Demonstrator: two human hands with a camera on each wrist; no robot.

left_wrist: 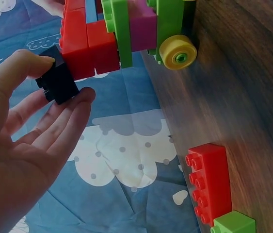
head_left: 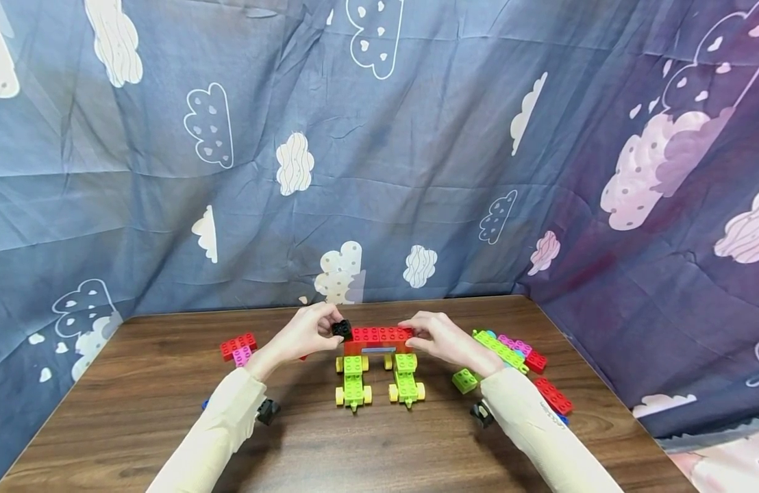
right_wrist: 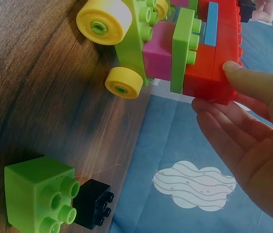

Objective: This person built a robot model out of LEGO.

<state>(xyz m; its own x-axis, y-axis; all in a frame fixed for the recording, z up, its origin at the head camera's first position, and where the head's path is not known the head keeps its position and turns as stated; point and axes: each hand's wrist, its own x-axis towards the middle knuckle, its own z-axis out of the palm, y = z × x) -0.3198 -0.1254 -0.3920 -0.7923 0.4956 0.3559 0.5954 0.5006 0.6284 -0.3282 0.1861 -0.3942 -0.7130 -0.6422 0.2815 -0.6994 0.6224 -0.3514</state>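
Left hand fingers pinching black brick, right hand gripping red bricks

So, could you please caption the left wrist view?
Left hand pinches a black brick against the red bricks.

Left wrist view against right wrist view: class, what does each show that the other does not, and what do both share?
Only the left wrist view shows the left hand pinching a black brick, and a loose red brick. Only the right wrist view shows the right hand holding the model's other end, and a loose green cube beside a small black brick. Both show the red and green wheeled model and the table.
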